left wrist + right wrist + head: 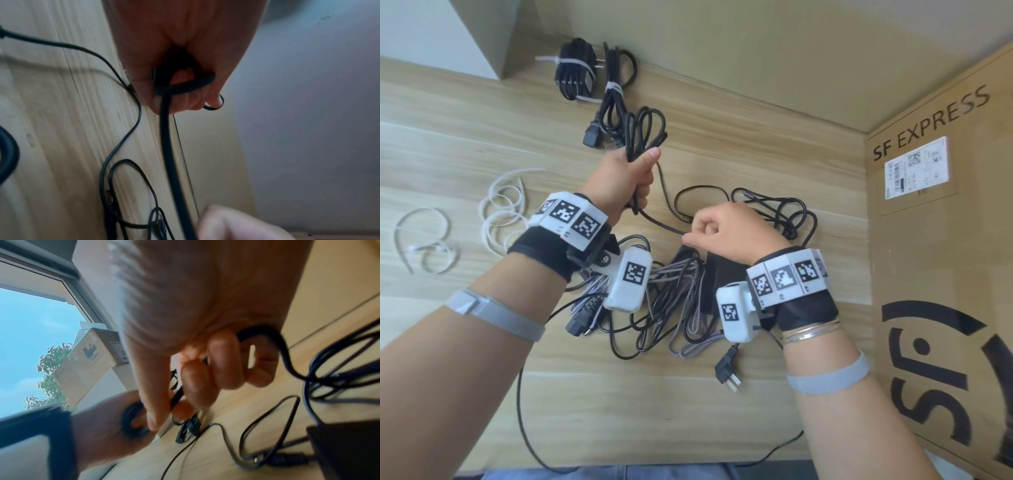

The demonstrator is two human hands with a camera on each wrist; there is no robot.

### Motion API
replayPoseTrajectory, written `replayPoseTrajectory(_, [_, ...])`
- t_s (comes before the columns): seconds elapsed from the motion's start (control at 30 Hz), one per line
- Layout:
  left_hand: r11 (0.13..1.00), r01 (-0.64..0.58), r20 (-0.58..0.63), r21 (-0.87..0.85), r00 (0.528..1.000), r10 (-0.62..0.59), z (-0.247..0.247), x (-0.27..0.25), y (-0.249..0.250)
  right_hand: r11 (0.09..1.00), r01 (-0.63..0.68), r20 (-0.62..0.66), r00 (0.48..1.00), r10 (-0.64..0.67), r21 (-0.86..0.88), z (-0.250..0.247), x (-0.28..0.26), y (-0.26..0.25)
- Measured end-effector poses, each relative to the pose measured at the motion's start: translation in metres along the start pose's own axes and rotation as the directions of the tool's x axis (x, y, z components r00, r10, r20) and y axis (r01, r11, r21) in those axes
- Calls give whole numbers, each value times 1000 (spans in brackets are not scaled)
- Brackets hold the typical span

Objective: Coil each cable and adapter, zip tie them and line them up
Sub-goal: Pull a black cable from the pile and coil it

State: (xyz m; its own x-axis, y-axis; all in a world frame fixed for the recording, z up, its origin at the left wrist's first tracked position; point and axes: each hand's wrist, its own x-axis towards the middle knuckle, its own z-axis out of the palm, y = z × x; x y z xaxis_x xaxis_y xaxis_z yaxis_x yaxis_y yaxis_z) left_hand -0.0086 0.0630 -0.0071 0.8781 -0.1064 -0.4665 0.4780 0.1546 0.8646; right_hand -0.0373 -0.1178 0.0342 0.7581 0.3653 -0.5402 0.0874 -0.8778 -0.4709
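My left hand (631,171) is raised above the table and grips several loops of a thin black cable (645,132), thumb over the bundle. The same cable (167,129) runs down from that fist to my right hand (717,226), which pinches it between thumb and curled fingers (197,382). Below both hands lies a tangle of black and grey braided cables (674,301) with a black adapter brick (722,270). At the back of the table sit a zip-tied black adapter (575,70) and a zip-tied black power cord (613,99).
Loose white zip ties (503,205) lie at the left on the wooden table (448,144), with more (424,240) further left. A large SF Express cardboard box (945,240) stands at the right. A black plug (727,371) lies near the front, and one cable trails off the table's front edge.
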Motion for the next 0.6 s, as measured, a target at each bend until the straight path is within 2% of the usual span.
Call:
replayPoseTrajectory(0.17, [982,48,74,185,995,-63,-2,-6,2,994,25,-20,1000,-23,104,-21,-7,8])
replayPoseTrajectory(0.23, [971,61,150,231,984,-98,-1,-10,0,983,59,-91,995,-43,173,-26,-6,8])
replayPoseTrajectory(0.33, [962,48,256,268,959,-119,6,-17,-5,964,93,-268,963,-23,249,-24,0,6])
replayPoseTrajectory(0.43, [955,16,348,298,929,-124,12,-22,-8,958,115,-338,941,-20,264,-18,7,1])
replayPoseTrajectory(0.6, [957,48,354,286,923,-152,15,-18,-11,947,135,-443,897,8,291,-11,13,-1])
